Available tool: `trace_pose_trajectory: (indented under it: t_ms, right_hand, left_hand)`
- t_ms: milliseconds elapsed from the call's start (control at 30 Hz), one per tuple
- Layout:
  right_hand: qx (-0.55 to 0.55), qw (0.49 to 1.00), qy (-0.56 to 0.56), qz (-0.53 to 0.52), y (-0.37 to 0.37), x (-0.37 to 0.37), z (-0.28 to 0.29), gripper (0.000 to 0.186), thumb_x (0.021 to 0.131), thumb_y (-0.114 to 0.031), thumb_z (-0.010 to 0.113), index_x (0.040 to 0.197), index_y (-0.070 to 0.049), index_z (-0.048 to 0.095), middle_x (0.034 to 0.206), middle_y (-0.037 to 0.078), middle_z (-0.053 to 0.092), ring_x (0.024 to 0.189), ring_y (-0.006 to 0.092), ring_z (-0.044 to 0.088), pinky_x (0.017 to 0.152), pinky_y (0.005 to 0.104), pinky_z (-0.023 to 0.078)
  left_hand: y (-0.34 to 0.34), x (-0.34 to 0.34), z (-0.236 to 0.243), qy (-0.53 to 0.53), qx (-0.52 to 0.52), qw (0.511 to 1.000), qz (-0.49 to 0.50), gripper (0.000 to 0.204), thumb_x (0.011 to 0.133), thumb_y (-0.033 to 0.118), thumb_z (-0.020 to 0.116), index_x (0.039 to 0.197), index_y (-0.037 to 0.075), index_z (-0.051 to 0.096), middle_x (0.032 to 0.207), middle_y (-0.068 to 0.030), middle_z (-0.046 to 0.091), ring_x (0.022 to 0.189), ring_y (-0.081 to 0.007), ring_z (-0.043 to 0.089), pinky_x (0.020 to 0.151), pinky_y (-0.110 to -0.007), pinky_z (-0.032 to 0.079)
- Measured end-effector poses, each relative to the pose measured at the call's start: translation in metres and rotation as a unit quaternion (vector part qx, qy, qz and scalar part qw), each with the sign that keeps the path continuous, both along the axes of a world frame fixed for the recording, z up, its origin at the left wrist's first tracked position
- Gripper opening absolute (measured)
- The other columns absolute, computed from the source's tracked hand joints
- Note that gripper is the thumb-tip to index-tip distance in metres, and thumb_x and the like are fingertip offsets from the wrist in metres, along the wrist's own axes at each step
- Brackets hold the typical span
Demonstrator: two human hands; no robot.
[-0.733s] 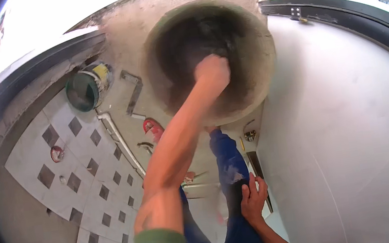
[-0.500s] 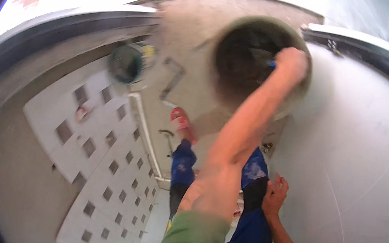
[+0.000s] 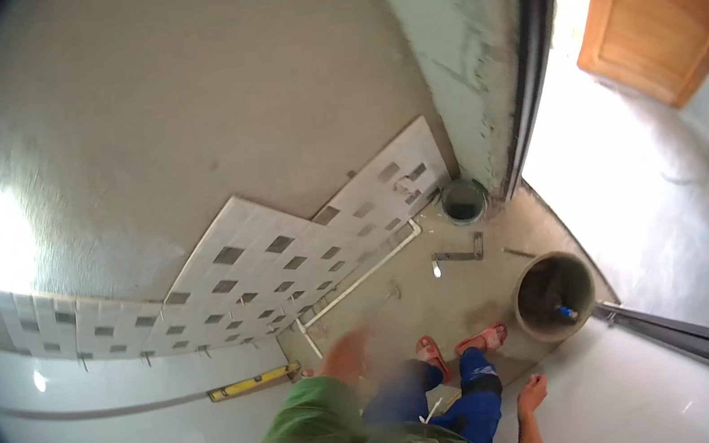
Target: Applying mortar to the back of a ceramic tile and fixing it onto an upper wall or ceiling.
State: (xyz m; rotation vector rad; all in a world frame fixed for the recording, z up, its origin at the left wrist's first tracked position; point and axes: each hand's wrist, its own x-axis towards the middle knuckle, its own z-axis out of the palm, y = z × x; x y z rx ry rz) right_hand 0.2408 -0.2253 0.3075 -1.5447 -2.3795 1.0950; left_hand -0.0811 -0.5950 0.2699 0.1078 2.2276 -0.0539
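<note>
Just left of the blue-trousered legs [image 3: 475, 415], the left hand [image 3: 350, 353] is so blurred at the end of a green sleeve [image 3: 285, 435] that I cannot tell how far open it is or whether it has hold of anything. On the other side of the legs, the right hand [image 3: 533, 393] is loosely curled, well apart from the left; what is inside its fingers, if anything, is too small to make out. Near the right hand, up and to its right, stands a round tub [image 3: 526, 313] with a blue-handled tool [image 3: 568, 312] inside. A smooth white wall surface [image 3: 633, 395] spreads to the right of that same hand.

Close to the left hand, on its left, is a yellow level [image 3: 255, 382]. Above that hand, a white pipe [image 3: 363, 280] slants along the foot of white tiles with dark squares [image 3: 251, 225]. Right of the left hand are red sandals [image 3: 482, 338]; farther up that way lie an L-shaped bar [image 3: 459, 257] and a small bucket [image 3: 482, 200]. Farthest from both hands, at upper right, is an orange-brown wooden panel [image 3: 655, 7].
</note>
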Motion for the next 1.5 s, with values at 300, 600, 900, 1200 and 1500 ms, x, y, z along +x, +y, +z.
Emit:
trace_pose_trajectory:
  t_ms: [300,600,900,1200,1500]
  right_hand:
    - [0.178,0.964,0.056,0.187,0.077,-0.203,0.133,0.041,0.095,-0.036,0.046,0.107,0.000,0.060,0.103,0.024,0.058,0.101,0.0381,0.053,0.089,0.0449,0.039]
    - [0.540,0.713,0.433,0.111,0.092,-0.495,0.532,0.057,0.089,-0.030,0.060,0.137,-0.009,0.040,0.143,0.019,0.031,0.130,0.0378,0.032,0.103,0.0476,0.032]
    - [0.620,0.620,0.475,0.075,0.082,-0.578,0.675,0.065,0.088,-0.033,0.060,0.144,-0.018,0.031,0.150,0.009,0.024,0.137,0.0328,0.024,0.108,0.0500,0.024]
    - [0.758,0.590,0.256,0.112,0.130,-0.612,0.743,0.063,0.091,-0.032,0.053,0.146,-0.015,0.027,0.154,-0.002,0.018,0.141,0.0146,0.017,0.109,0.0435,0.027]
    - [0.736,0.592,0.301,0.133,0.143,-0.617,0.733,0.057,0.093,-0.030,0.048,0.145,-0.015,0.029,0.153,-0.002,0.021,0.141,0.0147,0.019,0.109,0.0386,0.029]
  left_hand:
    - [-0.069,-0.024,0.137,0.052,0.207,0.952,0.220,0.028,0.090,0.027,0.052,0.091,0.003,0.066,0.105,-0.0168,0.065,0.107,-0.0349,0.055,0.085,-0.045,0.044]
    - [-0.198,0.247,0.071,-0.070,0.109,0.973,0.189,0.038,0.085,0.034,0.053,0.106,0.005,0.065,0.104,-0.0168,0.063,0.098,-0.0251,0.060,0.084,-0.040,0.046]
    - [-0.207,0.284,0.090,-0.082,0.033,0.944,0.319,0.045,0.087,0.046,0.051,0.110,0.008,0.063,0.125,-0.0164,0.054,0.118,-0.0230,0.050,0.095,-0.044,0.038]
    - [-0.075,0.100,0.166,0.085,0.128,0.882,0.446,0.049,0.086,0.048,0.052,0.113,0.009,0.062,0.127,-0.0172,0.053,0.120,-0.0262,0.048,0.096,-0.049,0.035]
    - [0.024,0.057,0.249,0.113,0.181,0.884,0.416,0.053,0.085,0.051,0.052,0.115,0.009,0.061,0.129,-0.0180,0.052,0.122,-0.0294,0.046,0.096,-0.055,0.032]
